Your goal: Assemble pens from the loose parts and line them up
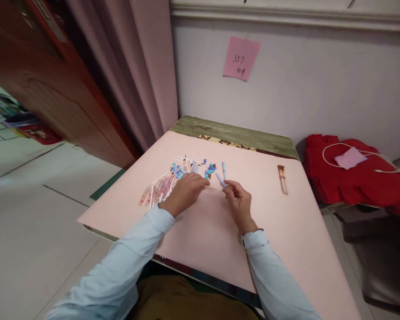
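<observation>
A pale lilac-blue pen barrel [220,180] is pinched between the thumb and fingers of my right hand [239,198], pointing up and to the left. Just beyond it lies a light blue pen tube [224,170]. My left hand [187,189] is closed at the near edge of the pile of pen parts; a thin pale sliver shows by its fingertips, too small to name. Small blue and brown caps [210,170] sit in a cluster between and beyond both hands. Under and left of my left hand spread pinkish clear pen barrels [157,189], white refills and blue tubes, partly hidden by it.
Two brown-topped pens [282,179] lie side by side on the right of the pink-covered table [213,226]. Red cloth [340,173] with a white cord is beyond the right edge. A pink note [242,58] hangs on the wall; a wooden door [70,89] stands left.
</observation>
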A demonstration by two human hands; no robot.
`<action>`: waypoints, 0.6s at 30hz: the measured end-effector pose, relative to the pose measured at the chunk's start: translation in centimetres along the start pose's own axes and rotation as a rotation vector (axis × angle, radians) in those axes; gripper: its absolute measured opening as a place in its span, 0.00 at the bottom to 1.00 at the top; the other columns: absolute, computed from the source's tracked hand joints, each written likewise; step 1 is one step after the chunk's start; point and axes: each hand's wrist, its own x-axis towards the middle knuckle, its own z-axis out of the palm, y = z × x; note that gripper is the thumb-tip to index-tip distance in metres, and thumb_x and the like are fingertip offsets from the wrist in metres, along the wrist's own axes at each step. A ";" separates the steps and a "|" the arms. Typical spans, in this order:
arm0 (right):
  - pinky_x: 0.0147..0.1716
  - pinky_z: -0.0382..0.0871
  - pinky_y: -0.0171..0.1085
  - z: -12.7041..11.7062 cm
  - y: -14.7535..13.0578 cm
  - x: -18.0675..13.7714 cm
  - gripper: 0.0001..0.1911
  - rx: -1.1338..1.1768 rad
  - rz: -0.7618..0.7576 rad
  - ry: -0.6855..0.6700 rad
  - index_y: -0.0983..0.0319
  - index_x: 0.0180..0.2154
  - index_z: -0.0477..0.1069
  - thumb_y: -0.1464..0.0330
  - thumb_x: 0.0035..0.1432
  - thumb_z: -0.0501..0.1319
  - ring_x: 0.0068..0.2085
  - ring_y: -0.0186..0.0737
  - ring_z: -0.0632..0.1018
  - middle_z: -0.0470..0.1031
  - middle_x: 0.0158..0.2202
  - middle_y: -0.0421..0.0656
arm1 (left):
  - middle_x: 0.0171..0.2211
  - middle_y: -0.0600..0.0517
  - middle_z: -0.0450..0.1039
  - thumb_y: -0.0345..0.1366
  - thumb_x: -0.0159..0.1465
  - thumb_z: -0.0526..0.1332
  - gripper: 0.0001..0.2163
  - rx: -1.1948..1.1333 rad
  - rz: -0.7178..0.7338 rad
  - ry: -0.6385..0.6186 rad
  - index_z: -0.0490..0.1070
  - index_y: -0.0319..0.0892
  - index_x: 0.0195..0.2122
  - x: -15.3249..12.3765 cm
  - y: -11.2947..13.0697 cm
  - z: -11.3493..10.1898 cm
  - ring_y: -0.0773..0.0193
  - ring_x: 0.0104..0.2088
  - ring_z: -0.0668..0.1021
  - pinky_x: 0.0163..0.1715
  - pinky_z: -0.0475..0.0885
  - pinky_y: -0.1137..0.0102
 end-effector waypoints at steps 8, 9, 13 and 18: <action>0.31 0.68 0.35 0.2 1.0 0.0 0.12 -0.141 -0.081 -0.065 0.59 0.40 0.79 0.60 0.59 0.63 0.28 0.36 0.72 0.78 0.31 0.42 | 0.40 0.46 0.78 0.34 0.63 0.61 0.08 -0.208 -0.084 0.011 0.76 0.42 0.42 2.1 -0.1 2.4 0.56 0.43 0.76 0.46 0.69 0.63; 0.29 0.67 0.35 0.2 1.1 0.0 0.11 -0.128 -0.047 -0.032 0.60 0.38 0.78 0.60 0.59 0.63 0.26 0.35 0.71 0.76 0.29 0.41 | 0.40 0.47 0.79 0.35 0.61 0.63 0.08 -0.218 -0.126 0.029 0.77 0.42 0.41 2.8 -1.2 1.6 0.57 0.43 0.76 0.46 0.69 0.64; 0.24 0.62 0.32 0.0 1.5 0.5 0.10 0.058 0.141 0.117 0.61 0.36 0.73 0.61 0.57 0.62 0.24 0.33 0.67 0.68 0.23 0.35 | 0.33 0.47 0.78 0.33 0.58 0.64 0.05 -0.044 -0.543 0.187 0.77 0.39 0.33 6.7 -7.3 -2.0 0.60 0.35 0.76 0.39 0.68 0.67; 0.24 0.63 0.32 0.2 2.0 1.3 0.10 0.254 0.254 0.205 0.60 0.37 0.68 0.63 0.53 0.62 0.23 0.33 0.68 0.66 0.22 0.33 | 0.31 0.43 0.78 0.33 0.52 0.67 0.05 -0.001 -0.789 0.081 0.75 0.37 0.28 10.4 -12.1 -2.2 0.57 0.36 0.76 0.38 0.67 0.65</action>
